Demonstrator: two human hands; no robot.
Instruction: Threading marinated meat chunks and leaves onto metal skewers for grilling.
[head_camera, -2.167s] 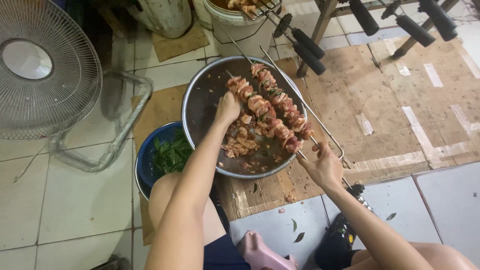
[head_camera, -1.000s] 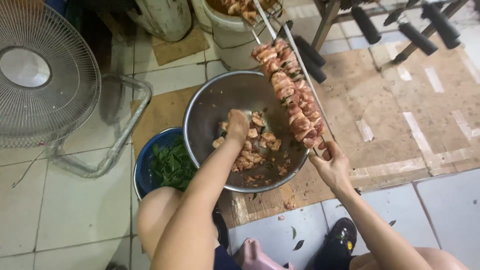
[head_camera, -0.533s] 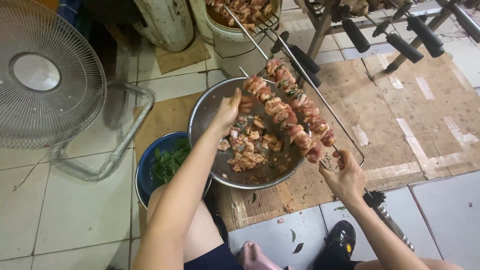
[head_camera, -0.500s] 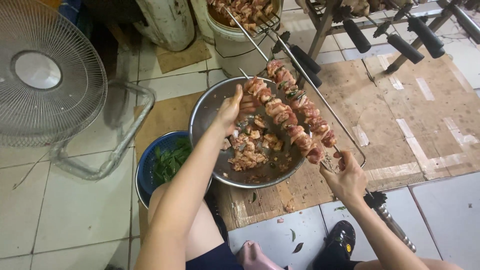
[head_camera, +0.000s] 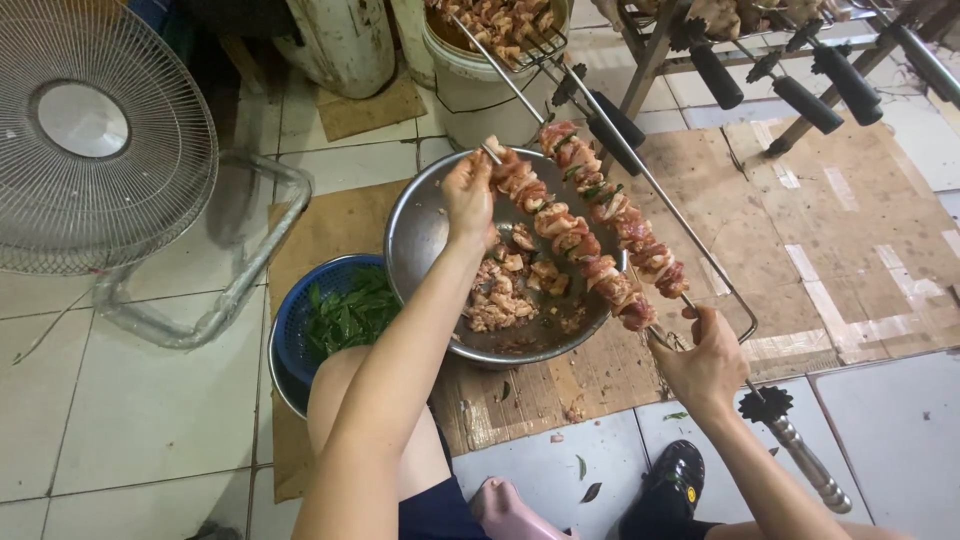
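Left hand: my left hand (head_camera: 468, 198) has come up from the bowl (head_camera: 420, 240) and pinches the far top of the skewer (head_camera: 590, 245).
Right hand: my right hand (head_camera: 708, 362) stays gripped on the skewer's near end, by its metal handle (head_camera: 805, 462).
Skewer: tilted over the bowl's right side, swung left since a second ago.
Meat: loose pieces (head_camera: 505, 290) lie in the bowl.
Left of bowl: blue basket (head_camera: 290, 330) of greens (head_camera: 350, 315).
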